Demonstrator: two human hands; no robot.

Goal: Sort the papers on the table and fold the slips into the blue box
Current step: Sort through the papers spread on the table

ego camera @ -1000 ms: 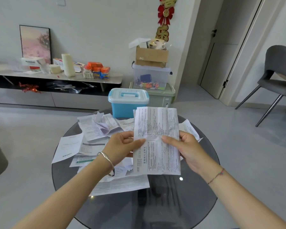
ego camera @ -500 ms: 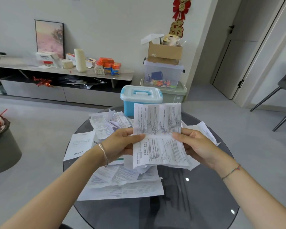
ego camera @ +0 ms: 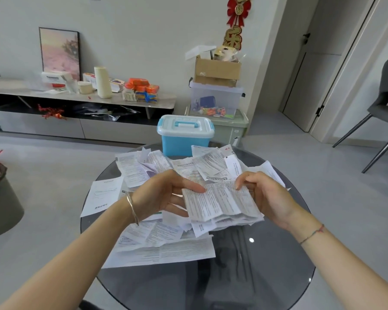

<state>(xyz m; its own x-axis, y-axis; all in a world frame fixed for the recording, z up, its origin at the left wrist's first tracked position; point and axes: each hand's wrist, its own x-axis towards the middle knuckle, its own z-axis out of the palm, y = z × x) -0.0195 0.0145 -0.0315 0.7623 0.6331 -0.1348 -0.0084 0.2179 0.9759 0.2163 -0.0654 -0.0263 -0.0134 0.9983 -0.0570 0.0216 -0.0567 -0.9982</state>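
Creased white paper slip [ego camera: 220,202], folded flat, above a round smoked-glass worktop [ego camera: 267,276].
Its ends sit pinched between the fingers [ego camera: 194,187] of the left hand [ego camera: 157,193] and right hand [ego camera: 267,198]; loose printed papers [ego camera: 161,238] lie beneath, the lidded blue box [ego camera: 184,142] behind.

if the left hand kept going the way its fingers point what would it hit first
The left hand pinches the folded slip, fingers pointing across it. Going straight on, it would probably slide along the slip and meet the right hand holding the far edge, though depth is unclear.
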